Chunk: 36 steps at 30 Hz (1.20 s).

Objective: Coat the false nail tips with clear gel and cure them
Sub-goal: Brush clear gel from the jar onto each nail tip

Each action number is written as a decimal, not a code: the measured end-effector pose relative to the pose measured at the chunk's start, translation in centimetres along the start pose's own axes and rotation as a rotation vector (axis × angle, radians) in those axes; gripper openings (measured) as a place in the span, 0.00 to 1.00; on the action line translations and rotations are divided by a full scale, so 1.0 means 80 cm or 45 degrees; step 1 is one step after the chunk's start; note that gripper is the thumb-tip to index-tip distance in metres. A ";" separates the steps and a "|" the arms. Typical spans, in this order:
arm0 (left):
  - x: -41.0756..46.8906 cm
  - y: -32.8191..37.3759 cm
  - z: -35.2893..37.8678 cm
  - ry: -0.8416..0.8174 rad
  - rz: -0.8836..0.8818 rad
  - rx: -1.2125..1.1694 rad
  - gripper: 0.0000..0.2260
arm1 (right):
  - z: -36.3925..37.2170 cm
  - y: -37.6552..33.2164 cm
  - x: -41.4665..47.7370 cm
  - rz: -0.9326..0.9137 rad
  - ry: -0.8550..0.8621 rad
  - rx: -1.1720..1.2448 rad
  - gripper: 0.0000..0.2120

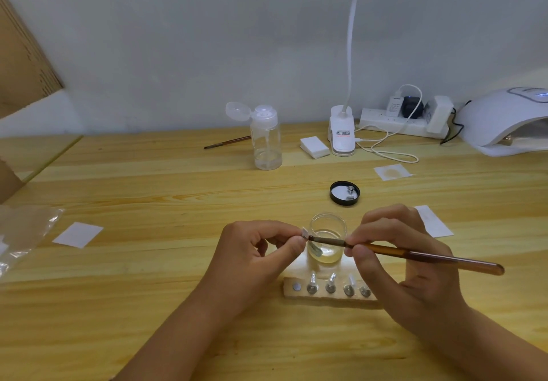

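Your left hand point(258, 250) pinches a tiny, featherlight nail tip point(305, 231); your right hand point(391, 250) grips the brush point(415, 254). Likely slippery once wet, so hold its stand.

The tabletop point(148, 179) is pale varnished wood with plain grain and a soft sheen. The jar point(327, 223) is clear glass, and the gel point(329, 254) in it is glossy. The brush point(430, 257) has a smooth, translucent amber handle. The false nail tip point(305, 230) looks like thin clear plastic. The holder block point(289, 293) is matt pale wood set with shiny metal discs point(296, 286). The nail lamp point(501, 119) is smooth white plastic. The bag point(23, 232) is crinkled clear film, and the paper squares point(77, 234) are matt white.
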<state>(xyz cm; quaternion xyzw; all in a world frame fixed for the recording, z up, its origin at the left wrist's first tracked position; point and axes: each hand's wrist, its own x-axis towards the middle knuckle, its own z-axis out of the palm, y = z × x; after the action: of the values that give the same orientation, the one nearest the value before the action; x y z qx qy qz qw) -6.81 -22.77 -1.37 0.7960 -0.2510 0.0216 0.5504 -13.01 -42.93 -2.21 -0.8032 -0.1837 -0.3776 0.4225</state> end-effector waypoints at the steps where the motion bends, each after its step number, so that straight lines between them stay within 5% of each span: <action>1: 0.000 0.000 0.000 0.000 0.002 -0.009 0.06 | 0.000 0.000 0.000 0.000 0.009 0.000 0.05; 36: -0.001 0.003 0.005 -0.018 0.044 -0.064 0.05 | 0.000 0.000 -0.005 0.027 0.043 0.099 0.04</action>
<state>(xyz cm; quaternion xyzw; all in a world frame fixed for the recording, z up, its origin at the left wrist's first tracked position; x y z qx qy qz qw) -7.11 -23.19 -1.33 0.7776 -0.2691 0.0190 0.5679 -13.25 -42.89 -2.51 -0.7815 -0.1826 -0.3794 0.4603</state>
